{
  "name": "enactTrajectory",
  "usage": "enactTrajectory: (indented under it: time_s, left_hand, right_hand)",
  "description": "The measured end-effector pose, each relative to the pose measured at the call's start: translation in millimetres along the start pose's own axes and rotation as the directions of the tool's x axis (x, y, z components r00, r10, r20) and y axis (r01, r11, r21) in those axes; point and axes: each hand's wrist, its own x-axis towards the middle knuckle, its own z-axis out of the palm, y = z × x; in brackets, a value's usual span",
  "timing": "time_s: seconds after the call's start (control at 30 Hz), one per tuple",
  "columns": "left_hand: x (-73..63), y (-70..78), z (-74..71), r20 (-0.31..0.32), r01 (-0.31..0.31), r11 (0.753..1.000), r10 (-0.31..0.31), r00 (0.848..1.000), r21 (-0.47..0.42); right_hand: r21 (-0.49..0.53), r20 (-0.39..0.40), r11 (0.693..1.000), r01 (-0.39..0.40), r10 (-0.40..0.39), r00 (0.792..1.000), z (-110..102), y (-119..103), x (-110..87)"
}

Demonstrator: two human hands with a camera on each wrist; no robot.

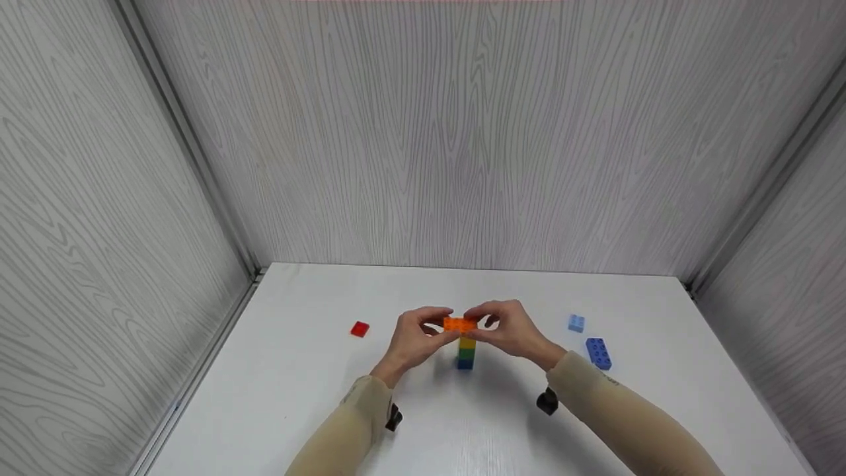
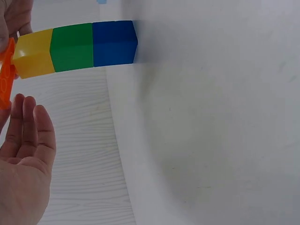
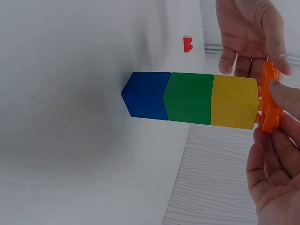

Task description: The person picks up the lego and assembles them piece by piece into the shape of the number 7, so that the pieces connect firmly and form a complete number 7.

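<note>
The place seems to be a small booth, perhaps in a lab: panels (image 1: pixel 423 145) with grey wood grain stand on three sides of a white table (image 1: pixel 251 396), grey strips (image 1: pixel 188 142) follow the corners, and small black cameras (image 1: pixel 547 401) are worn at the wrists

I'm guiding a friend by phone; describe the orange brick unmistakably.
On the white table stands a tower. At its top, the left hand and right hand grip the orange brick. It alone is orange, thinner than the yellow brick beneath.
</note>
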Motion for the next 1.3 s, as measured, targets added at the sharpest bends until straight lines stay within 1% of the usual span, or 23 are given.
enactTrajectory:
  time_s: [0.17,0.37,0.43,0.53,0.67,0.87,1.03,1.17,1.3]
  left_hand:
    - [-1.5,-2.8,-1.1,-0.003,-0.030,1.000,0.030,1.000,0.008]
    - [-1.8,-4.7,-0.5,0.008,-0.026,0.999,0.026,1.000,0.029]
    - [-1.2,-3.6,0.1,0.012,-0.018,0.999,0.018,1.000,0.037]
    - [0.6,-1.9,1.5,0.017,-0.026,0.999,0.025,1.000,0.043]
    - [2.7,-0.2,1.8,0.042,-0.030,0.999,0.028,0.999,0.033]
    - [1.4,1.1,-4.3,0.069,0.002,0.999,-0.004,0.998,0.032]
    - [-1.4,0.5,-6.6,0.074,0.032,0.999,-0.033,0.997,0.017]
    - [-3.3,-0.8,-7.3,0.071,0.049,0.999,-0.049,0.996,0.001]
    - [-5.0,-3.2,-7.4,0.074,0.050,0.999,-0.049,0.996,-0.002]
  right_hand:
    - [0.018,-0.011,1.000,0.004,-0.004,1.000,1.5,2.8,0.1]
    - [0.023,-0.031,1.000,0.010,-0.009,0.999,1.5,7.7,-2.0]
    - [0.042,-0.035,0.999,-0.002,0.003,0.999,1.2,9.5,-3.1]
    - [0.091,-0.046,0.995,-0.038,0.043,0.998,1.2,12.8,-6.1]
    - [0.150,-0.082,0.985,-0.079,0.092,0.992,5.7,15.1,-11.5]
    - [0.173,-0.122,0.983,-0.064,0.086,0.989,20.1,17.8,-12.7]
    - [0.179,-0.127,0.983,-0.051,0.075,0.989,25.5,17.5,-13.3]
    - [0.169,-0.118,0.983,-0.072,0.093,0.989,24.8,14.5,-13.1]
    - [0.170,-0.111,0.980,-0.100,0.120,0.986,22.3,12.0,-12.9]
